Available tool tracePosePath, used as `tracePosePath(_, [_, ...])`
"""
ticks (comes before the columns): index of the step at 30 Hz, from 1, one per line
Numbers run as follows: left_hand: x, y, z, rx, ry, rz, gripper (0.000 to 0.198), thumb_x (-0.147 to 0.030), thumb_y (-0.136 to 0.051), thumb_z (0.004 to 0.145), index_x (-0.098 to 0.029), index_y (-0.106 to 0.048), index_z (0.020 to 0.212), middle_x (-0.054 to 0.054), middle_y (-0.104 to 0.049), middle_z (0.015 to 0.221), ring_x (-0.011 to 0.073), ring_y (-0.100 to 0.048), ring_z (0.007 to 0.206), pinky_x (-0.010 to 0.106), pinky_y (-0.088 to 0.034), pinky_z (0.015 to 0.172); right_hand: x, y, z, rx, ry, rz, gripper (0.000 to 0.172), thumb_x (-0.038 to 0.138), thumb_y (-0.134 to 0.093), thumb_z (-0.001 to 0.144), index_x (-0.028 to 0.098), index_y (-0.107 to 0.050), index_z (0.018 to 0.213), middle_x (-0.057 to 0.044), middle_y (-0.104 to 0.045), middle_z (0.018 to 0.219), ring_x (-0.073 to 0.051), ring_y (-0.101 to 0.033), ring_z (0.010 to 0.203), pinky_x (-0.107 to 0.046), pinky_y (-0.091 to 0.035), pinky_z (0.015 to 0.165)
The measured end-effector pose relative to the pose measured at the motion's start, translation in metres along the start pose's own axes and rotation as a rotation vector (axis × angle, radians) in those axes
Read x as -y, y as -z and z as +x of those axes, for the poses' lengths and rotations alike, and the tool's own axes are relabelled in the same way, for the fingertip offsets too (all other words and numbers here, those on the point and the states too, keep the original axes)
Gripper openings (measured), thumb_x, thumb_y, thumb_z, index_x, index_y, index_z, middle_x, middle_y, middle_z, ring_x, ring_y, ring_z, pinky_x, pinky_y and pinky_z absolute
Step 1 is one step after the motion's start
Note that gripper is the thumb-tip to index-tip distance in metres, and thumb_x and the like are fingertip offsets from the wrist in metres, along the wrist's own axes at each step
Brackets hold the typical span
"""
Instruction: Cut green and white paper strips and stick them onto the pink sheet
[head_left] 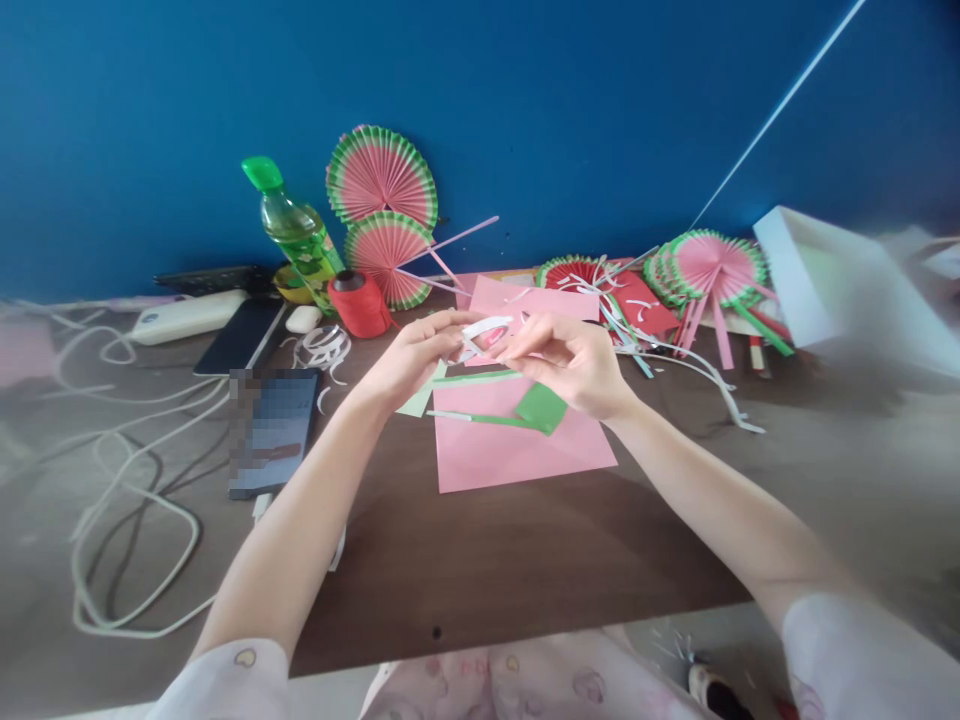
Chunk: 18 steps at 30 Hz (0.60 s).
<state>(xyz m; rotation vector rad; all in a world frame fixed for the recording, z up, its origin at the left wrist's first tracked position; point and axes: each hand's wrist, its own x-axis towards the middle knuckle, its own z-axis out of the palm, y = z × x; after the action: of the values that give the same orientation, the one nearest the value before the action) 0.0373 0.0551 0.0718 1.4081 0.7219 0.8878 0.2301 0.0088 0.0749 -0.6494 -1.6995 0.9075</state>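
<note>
Both of my hands are raised over the middle of the table. My left hand [416, 350] has its fingers closed on a looped white strip [487, 326], thin like tape or paper. From the other side, my right hand [577, 360] pinches the same piece; its fingertips partly hide it. Below them lies a pink paper sheet [510, 465], and on it a green paper piece [541, 405] and narrow green strips [480, 417]. More pink paper [540, 300] lies just behind my hands.
Pleated watermelon-coloured paper fans [386, 185] lean on the blue wall; more fans [716, 265] lie right, near a white box [847, 280]. Left are a green-capped bottle [296, 225], red thread spool [360, 303], phones [274, 440], white cables [135, 520] and curled white strips [324, 347].
</note>
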Motion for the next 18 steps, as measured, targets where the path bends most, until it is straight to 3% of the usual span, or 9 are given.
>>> tracePosePath(5, [-0.001, -0.001, -0.002, 0.006, -0.052, 0.107, 0.030, -0.025, -0.055, 0.077, -0.016, -0.064, 0.105, 0.005, -0.063, 0.086, 0.0120, -0.049, 0.069, 0.026, -0.037, 0.065, 0.002, 0.002, 0.002, -0.052, -0.031, -0.024, 0.010, 0.027, -0.066, 0.074, 0.020, -0.059, 0.074, -0.001, -0.065, 0.077, -0.017, -0.065, 0.081, -0.035, -0.055, 0.076])
tracePosePath(11, [-0.010, -0.003, -0.006, 0.082, -0.058, 0.180, 0.032, -0.028, -0.052, 0.082, -0.017, -0.061, 0.110, 0.006, -0.066, 0.087, 0.0124, -0.049, 0.070, 0.025, -0.036, 0.063, -0.011, 0.007, 0.006, -0.232, -0.052, -0.020, 0.015, 0.031, -0.067, 0.073, 0.020, -0.056, 0.074, 0.001, -0.065, 0.073, -0.013, -0.064, 0.070, -0.032, -0.055, 0.069])
tracePosePath(18, [-0.011, -0.003, -0.006, -0.005, -0.091, 0.255, 0.032, -0.027, -0.052, 0.081, -0.016, -0.061, 0.110, 0.006, -0.067, 0.087, 0.0133, -0.053, 0.074, 0.025, -0.039, 0.068, -0.013, 0.003, 0.004, -0.165, -0.108, 0.078, 0.020, 0.033, -0.069, 0.071, 0.020, -0.054, 0.075, 0.000, -0.065, 0.075, -0.016, -0.065, 0.079, -0.034, -0.056, 0.073])
